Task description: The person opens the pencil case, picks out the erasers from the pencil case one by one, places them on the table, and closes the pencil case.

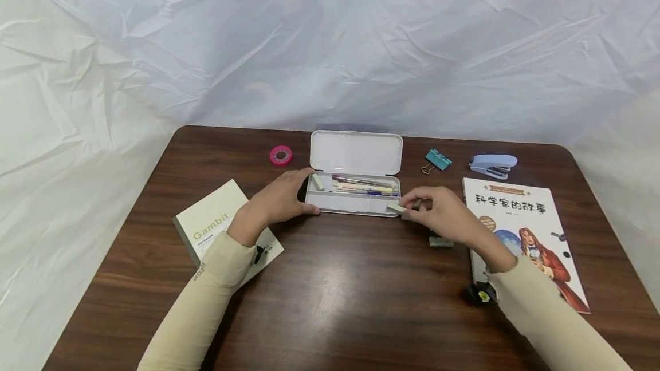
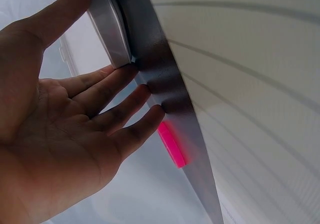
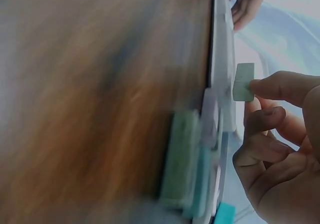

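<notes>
A white pencil case (image 1: 340, 204) lies with its lid raised, pens and pencils (image 1: 363, 185) in its long rear compartment and a pale eraser (image 1: 317, 182) at that compartment's left end. Against the case's left end rests my left hand (image 1: 278, 196), thumb at the near corner and fingers fairly straight toward the far one. My right hand (image 1: 443, 213) pinches a pale green eraser (image 3: 244, 82) between thumb and fingers, above the small front-right compartment. Beside that hand on the table are a green block (image 3: 180, 159), a teal piece (image 3: 202, 181) and a purplish piece (image 3: 209, 116), all blurred.
At left lies a Gambit notebook (image 1: 216, 219); behind it is a pink round tape-like item (image 1: 281, 155). Toward the right are a teal binder clip (image 1: 439, 159), a light blue stapler (image 1: 493, 165) and a book (image 1: 515, 216). A dark object (image 1: 479, 293) sits by the book's lower edge.
</notes>
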Motion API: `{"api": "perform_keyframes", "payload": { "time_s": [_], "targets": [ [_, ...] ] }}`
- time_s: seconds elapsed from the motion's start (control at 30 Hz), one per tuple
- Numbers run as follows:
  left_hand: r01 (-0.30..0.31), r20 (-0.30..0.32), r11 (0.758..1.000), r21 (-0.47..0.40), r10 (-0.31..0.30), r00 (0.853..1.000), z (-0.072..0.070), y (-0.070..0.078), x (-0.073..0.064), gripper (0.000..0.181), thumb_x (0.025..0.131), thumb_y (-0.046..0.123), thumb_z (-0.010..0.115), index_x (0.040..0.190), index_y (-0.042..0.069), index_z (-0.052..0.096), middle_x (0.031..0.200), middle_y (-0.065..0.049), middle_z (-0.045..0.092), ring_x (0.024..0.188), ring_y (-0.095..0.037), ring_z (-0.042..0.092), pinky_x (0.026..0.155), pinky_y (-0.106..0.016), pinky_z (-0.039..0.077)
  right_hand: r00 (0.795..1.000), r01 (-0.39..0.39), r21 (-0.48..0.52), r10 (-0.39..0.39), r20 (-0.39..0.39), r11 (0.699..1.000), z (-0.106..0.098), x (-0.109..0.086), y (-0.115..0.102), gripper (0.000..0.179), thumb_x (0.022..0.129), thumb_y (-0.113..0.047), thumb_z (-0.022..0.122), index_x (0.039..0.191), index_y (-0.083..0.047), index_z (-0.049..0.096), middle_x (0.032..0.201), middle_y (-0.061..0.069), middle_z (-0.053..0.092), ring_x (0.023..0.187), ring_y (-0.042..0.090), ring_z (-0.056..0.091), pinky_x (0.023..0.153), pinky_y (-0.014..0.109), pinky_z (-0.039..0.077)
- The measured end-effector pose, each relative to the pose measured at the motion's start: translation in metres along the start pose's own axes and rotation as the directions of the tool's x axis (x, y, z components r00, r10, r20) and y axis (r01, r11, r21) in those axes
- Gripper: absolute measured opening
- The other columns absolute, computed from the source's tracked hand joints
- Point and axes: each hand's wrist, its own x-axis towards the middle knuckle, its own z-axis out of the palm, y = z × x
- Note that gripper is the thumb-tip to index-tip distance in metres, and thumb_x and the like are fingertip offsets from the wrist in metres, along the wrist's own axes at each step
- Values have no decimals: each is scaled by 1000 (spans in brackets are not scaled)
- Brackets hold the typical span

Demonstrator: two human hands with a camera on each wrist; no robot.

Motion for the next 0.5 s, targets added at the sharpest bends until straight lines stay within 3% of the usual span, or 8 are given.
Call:
{"api": "perform_keyframes", "payload": {
  "time_s": [0.23,0.5],
  "targets": [
    [2,7,1000,-2,-2,1000,-3,3,-1,100,92,47,97,171,14,46,165,-14,61,158,-31,55,135,-53,45,1000,10,-30,-10,-6,1000,-4,-22,13,11,106,-9,80,116,-10,85,80,0,67,66,7,49,62,26,41],
    [-9,-4,1000,-10,9,1000,-2,3,-2,98,92,42,98,169,11,47,163,-15,62,157,-32,56,135,-53,45,1000,-11,-66,10,-12,998,-4,-32,17,15,104,-6,80,117,-10,85,91,1,75,67,5,53,58,26,44]
  ]
}}
